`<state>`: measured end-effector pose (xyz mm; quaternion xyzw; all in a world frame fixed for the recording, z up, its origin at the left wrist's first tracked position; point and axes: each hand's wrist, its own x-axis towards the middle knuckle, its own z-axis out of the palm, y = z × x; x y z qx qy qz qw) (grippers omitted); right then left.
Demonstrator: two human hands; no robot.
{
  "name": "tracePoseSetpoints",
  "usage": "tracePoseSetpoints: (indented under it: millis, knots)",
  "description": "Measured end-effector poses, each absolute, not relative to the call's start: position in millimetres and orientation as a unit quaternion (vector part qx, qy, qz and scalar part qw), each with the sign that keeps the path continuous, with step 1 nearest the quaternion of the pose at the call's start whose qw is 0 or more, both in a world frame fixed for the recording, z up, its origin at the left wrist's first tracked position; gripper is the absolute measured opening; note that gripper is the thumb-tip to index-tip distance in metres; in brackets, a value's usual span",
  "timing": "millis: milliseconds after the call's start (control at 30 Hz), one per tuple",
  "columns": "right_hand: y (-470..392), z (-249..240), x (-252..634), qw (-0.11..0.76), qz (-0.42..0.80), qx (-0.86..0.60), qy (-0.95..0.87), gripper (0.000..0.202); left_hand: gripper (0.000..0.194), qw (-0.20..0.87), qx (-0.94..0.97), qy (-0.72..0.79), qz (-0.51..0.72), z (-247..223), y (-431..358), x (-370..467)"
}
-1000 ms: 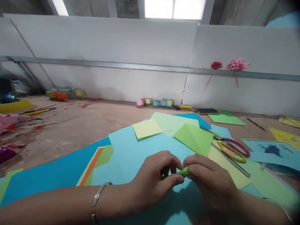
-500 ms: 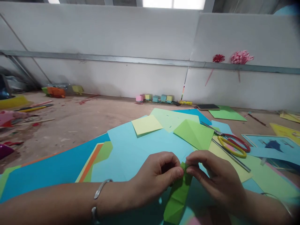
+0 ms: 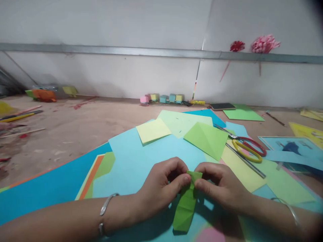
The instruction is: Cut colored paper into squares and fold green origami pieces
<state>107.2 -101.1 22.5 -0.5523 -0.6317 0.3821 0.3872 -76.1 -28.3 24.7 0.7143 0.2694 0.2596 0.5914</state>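
Observation:
A narrow strip of folded green paper [image 3: 185, 210], marked with creases, hangs between both hands above the blue sheets. My left hand [image 3: 168, 183] pinches its upper left edge between thumb and fingers. On the other side, my right hand [image 3: 219, 183] grips the upper right edge the same way. The strip's top end shows as a small flap between the fingertips, and its lower end points toward me. Beneath the hands lies a large light blue sheet [image 3: 126, 168].
Scissors [image 3: 248, 149] with red and yellow handles lie right of a creased green paper [image 3: 207, 139]. A folded pale yellow paper [image 3: 153, 131] is ahead. Small paper cubes [image 3: 164, 98] and a dark flat object [image 3: 222, 106] stand near the wall. Pencils [image 3: 21, 116] lie far left.
The view has tilted down and shifted slightly. My right hand's fingers have moved down along the strip's edge, and the top flap now shows wider between the hands.

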Motion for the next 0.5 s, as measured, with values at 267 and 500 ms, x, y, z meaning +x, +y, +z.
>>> tracePoseSetpoints:
  millis: [267, 500]
  knots:
    - [-100, 24, 118, 0.386, 0.423, -0.595, -0.564, 0.028, 0.051, 0.766, 0.556, 0.281, 0.161, 16, -24, -59]
    - [-92, 19, 117, 0.406, 0.428, -0.555, -0.587, 0.020, 0.037, 0.704, 0.618, 0.312, 0.157, 9, -21, -65]
